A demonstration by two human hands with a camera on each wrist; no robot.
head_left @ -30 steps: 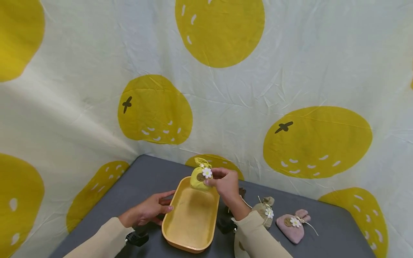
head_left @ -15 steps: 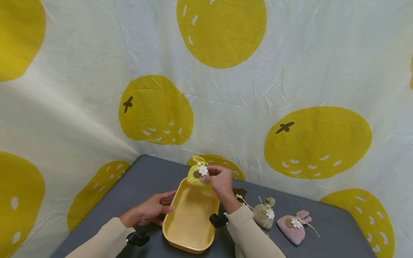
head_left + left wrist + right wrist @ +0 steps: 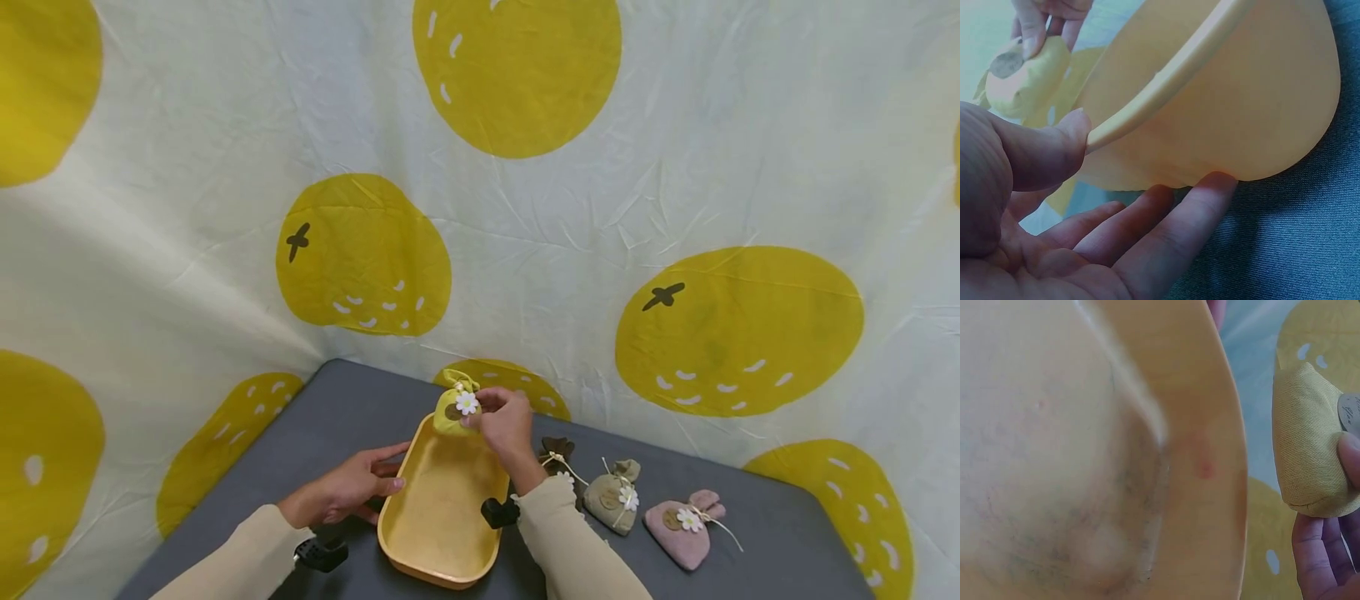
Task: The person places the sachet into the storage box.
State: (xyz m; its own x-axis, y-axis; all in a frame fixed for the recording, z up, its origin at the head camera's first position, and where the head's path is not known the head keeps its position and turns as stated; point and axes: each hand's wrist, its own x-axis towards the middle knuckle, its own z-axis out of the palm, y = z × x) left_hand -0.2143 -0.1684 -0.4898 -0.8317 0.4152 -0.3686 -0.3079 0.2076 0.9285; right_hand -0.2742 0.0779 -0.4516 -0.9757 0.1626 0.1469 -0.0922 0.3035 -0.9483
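Note:
My right hand [image 3: 507,423] pinches a small yellow cloth drawstring pouch [image 3: 447,422] with a white daisy and a round brown label. The pouch is held up over the far end of a yellow-orange plastic tray [image 3: 442,508]; in the right wrist view, the pouch's woven side [image 3: 1307,437] shows beyond the tray rim. At the tray's left side, my left hand [image 3: 348,487] holds the wall. The left wrist view shows its thumb [image 3: 1054,150] at the rim and its fingertips against the outer wall. Nothing lies in the visible part of the tray.
Right of the tray on the dark grey table [image 3: 360,408] lie a dark brown pouch [image 3: 558,452], partly behind my right arm, a beige pouch [image 3: 611,500] and a pink pouch [image 3: 678,529]. A white curtain [image 3: 540,208] with yellow fruit prints hangs behind.
My right hand has carried the yellow pouch a little to the left over the tray's far end, uncovering more of the brown and beige pouches. The left hand and tray stay nearly still.

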